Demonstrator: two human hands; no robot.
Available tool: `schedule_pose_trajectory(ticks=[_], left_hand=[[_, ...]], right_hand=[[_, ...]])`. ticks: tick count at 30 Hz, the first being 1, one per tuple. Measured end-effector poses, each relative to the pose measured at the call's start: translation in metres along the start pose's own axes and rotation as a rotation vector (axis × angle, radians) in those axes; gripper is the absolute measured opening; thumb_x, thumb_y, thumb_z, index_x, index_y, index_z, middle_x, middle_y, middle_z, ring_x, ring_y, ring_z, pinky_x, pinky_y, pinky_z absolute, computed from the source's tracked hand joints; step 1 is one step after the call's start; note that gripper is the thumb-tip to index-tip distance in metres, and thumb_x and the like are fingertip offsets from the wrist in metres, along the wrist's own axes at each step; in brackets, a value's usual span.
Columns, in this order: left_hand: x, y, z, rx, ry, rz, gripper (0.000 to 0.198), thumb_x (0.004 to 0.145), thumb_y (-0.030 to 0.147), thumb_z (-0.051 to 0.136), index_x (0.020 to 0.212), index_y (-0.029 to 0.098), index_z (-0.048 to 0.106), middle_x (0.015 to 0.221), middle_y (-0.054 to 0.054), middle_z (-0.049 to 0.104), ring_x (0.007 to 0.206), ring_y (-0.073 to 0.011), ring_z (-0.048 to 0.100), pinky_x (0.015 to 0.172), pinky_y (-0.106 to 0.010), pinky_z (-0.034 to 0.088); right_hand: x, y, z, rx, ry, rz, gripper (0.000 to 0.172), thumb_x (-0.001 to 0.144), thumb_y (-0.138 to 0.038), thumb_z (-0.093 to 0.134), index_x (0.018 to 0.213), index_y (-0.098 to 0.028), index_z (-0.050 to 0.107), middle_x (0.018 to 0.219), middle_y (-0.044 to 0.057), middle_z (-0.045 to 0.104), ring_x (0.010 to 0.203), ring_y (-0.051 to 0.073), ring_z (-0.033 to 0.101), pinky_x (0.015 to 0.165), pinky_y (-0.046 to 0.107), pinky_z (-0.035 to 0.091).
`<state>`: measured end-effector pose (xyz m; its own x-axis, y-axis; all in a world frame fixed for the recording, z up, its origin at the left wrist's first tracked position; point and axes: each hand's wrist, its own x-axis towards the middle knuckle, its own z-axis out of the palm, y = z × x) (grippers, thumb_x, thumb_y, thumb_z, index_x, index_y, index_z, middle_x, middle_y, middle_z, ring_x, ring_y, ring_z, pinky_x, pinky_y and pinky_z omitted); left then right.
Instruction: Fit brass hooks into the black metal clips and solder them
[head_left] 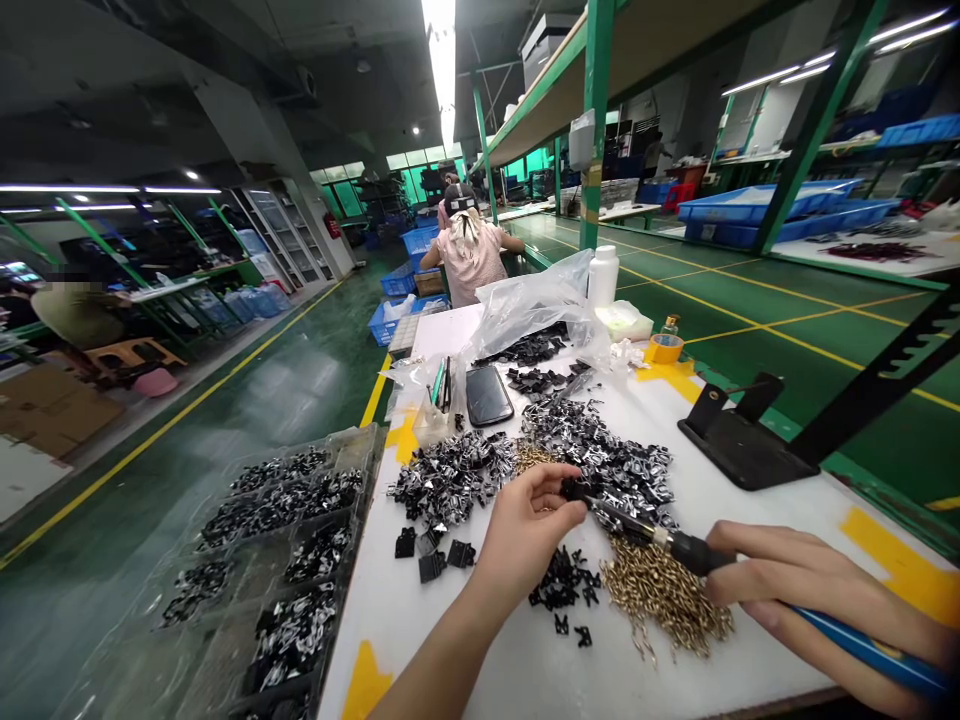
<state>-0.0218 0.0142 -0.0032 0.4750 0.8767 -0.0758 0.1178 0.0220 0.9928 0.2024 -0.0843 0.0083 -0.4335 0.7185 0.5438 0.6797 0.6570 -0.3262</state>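
Note:
My left hand (pixel 532 515) pinches a small black part (pixel 574 489) between thumb and fingertips, above the middle of the white table. My right hand (pixel 817 590) is closed around what looks like a soldering iron (pixel 694 552), with a black grip, a metal barrel and a blue handle. Its tip points left and meets or nearly meets the black part; contact cannot be made out. Beneath the iron lies a heap of small brass-coloured pieces (pixel 667 595). Loose small black clips (pixel 562 580) lie just below my left hand.
Piles of black-and-silver clips (pixel 450 475) cover the table's middle. Behind them are a phone (pixel 489 395), a plastic bag (pixel 540 300), a white bottle (pixel 602 277) and yellow tape (pixel 664 348). A black metal stand (pixel 750 435) is at right, a compartment tray (pixel 255 560) at left. A person (pixel 469 250) sits ahead.

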Motion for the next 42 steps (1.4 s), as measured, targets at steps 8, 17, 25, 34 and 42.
schedule_pose_trajectory(ticks=[8,17,25,34,42], left_hand=[[0.0006,-0.0005,-0.0005,-0.051,-0.017,-0.013,0.03,0.074,0.021,0.065,0.104,0.021,0.063,0.079,-0.002,0.049,0.071,-0.0141,0.049,0.067,-0.028,0.045],[0.0003,-0.0028,-0.0002,-0.051,-0.025,-0.016,0.029,0.075,0.02,0.063,0.105,0.02,0.062,0.085,-0.004,0.053,0.073,-0.0147,0.052,0.073,-0.032,0.046],[0.0004,-0.0016,-0.0016,-0.052,-0.018,-0.056,0.03,0.075,0.022,0.065,0.105,0.021,0.063,0.088,-0.005,0.054,0.075,-0.0154,0.055,0.073,-0.032,0.048],[0.0024,-0.0007,-0.0013,-0.168,-0.03,-0.141,0.032,0.071,0.018,0.069,0.102,0.019,0.064,0.097,-0.009,0.057,0.093,-0.0194,0.058,0.081,-0.033,0.051],[0.0025,-0.0023,-0.0006,-0.217,-0.053,-0.16,0.031,0.071,0.019,0.071,0.101,0.018,0.065,0.098,-0.009,0.059,0.094,-0.0205,0.058,0.082,-0.037,0.053]], right_hand=[[0.0006,0.0007,0.0016,0.032,-0.033,0.024,0.021,0.086,-0.02,0.042,0.089,-0.025,0.062,0.07,0.002,0.06,0.063,0.015,0.061,0.053,0.019,0.046],[-0.0009,0.0014,0.0045,0.017,0.0,0.025,0.024,0.089,-0.024,0.038,0.088,-0.025,0.063,0.07,0.002,0.059,0.063,0.015,0.061,0.053,0.019,0.046],[0.0018,0.0011,0.0039,-0.003,-0.038,0.014,0.023,0.086,-0.02,0.041,0.084,-0.024,0.063,0.07,0.003,0.061,0.062,0.015,0.061,0.052,0.018,0.046],[0.0028,0.0021,0.0041,-0.005,-0.027,-0.037,0.021,0.084,-0.015,0.041,0.084,-0.023,0.06,0.066,0.001,0.057,0.058,0.014,0.058,0.05,0.019,0.043],[-0.0053,0.0037,0.0083,-0.03,-0.013,-0.035,0.024,0.082,-0.011,0.04,0.09,-0.024,0.059,0.073,0.002,0.059,0.065,0.015,0.06,0.055,0.02,0.044]])
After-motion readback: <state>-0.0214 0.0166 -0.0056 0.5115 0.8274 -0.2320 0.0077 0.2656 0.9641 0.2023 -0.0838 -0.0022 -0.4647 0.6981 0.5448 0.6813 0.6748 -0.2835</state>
